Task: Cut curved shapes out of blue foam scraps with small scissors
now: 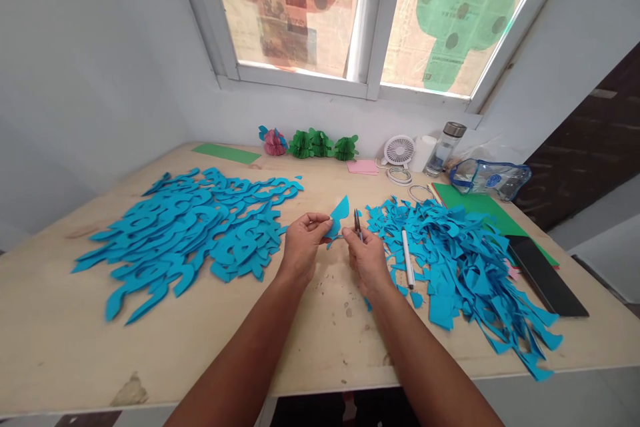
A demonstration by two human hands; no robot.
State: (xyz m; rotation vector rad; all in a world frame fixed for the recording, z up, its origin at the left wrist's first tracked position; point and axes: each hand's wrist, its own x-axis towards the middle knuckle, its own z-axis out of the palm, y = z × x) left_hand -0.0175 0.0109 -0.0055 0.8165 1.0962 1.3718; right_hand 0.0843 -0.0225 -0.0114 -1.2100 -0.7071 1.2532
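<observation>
Between the fingers of my left hand [304, 242] is a small piece of blue paper [341, 209], its pointed end sticking up. My right hand [367, 255] is closed around a pair of scissors [357, 221], their dark blades pointing up and away, just right of the paper. The scissors' handles are mostly hidden by my fingers. Left of my hands lies a wide spread of cut blue paper shapes [170, 220], many with curved, ring-like outlines. To the right is a heap of blue paper scraps [450, 253], and a white marker [407, 260] lies on its near side.
Along the wall stand green paper honeycomb figures [320, 143], a pink one [273, 141], a small white fan [399, 150] and a glass bottle [445, 147]. A clear pouch [490, 178], green sheets [500, 213] and a black phone-like slab [547, 275] are at the right.
</observation>
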